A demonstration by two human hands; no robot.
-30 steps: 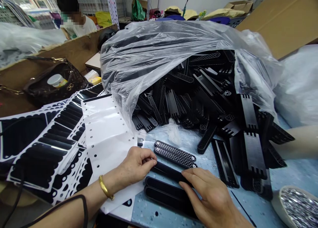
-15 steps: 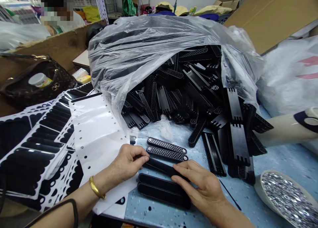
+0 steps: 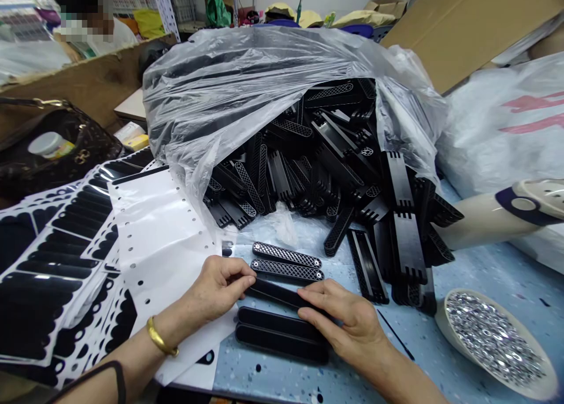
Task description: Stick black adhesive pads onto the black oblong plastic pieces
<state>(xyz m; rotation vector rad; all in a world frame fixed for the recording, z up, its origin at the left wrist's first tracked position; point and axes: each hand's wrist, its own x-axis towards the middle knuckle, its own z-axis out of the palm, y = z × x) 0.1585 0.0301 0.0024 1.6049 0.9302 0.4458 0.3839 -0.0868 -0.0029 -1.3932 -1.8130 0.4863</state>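
Observation:
A long black bar (image 3: pixel 278 295) with a smooth, flat upper face lies between my hands. My left hand (image 3: pixel 220 288) pinches at its left end, thumb against forefinger. Whether a thin film is in that pinch cannot be made out. My right hand (image 3: pixel 343 317) is closed on the bar's right end, covering it. Just beyond the bar, a lattice-patterned black piece (image 3: pixel 288 255) with shiny dots at its ends lies beside a similar one. Nearer to me, a smooth black double bar (image 3: pixel 282 335) rests on the blue table, its right end close under my right wrist.
A clear plastic bag (image 3: pixel 264 57) spills black parts (image 3: pixel 282 175) onto the table. White sheets with black stickers (image 3: pixel 79 234) lie left. At right are a bowl of small metal pieces (image 3: pixel 493 336) and a cream cylindrical object (image 3: pixel 480 219). A person (image 3: pixel 110 37) sits far left.
The whole view has shifted a little to the left, bringing more of the metal-filled bowl into sight. Both hands keep their places on the black bar, with hardly any movement against it.

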